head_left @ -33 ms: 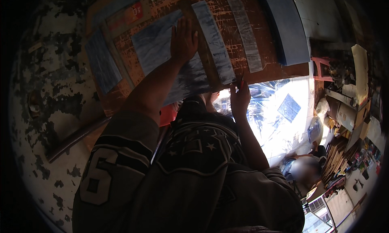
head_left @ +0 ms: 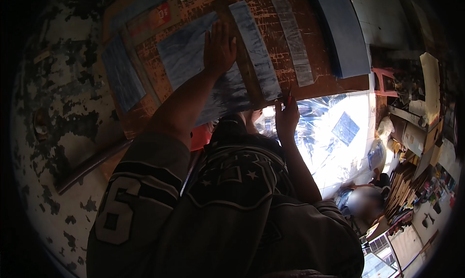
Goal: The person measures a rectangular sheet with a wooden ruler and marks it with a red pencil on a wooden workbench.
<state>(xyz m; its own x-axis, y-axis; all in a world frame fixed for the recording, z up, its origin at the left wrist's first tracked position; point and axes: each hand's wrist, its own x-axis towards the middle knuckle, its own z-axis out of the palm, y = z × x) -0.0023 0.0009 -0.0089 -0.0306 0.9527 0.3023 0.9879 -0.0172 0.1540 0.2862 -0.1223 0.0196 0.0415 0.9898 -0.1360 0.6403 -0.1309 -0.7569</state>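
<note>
Flat and open, the left hand (head_left: pixel 219 50) lies across a blue sheet (head_left: pixel 186 50) and a brown strip (head_left: pixel 249 77), fingers slightly parted. The right hand (head_left: pixel 287 116) is closed around a slim tool (head_left: pixel 289 100), reddish in part, at the near edge of a worn brown table (head_left: pixel 320 60). Streaked and darker toward the person, the sheet lies flat on the tabletop.

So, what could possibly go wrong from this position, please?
The dark strip might pivot: the left hand lies over its far half, while no hand covers its near end. The slim tool in the right hand could slip, since it is close to the edge of the brown tabletop.
</note>
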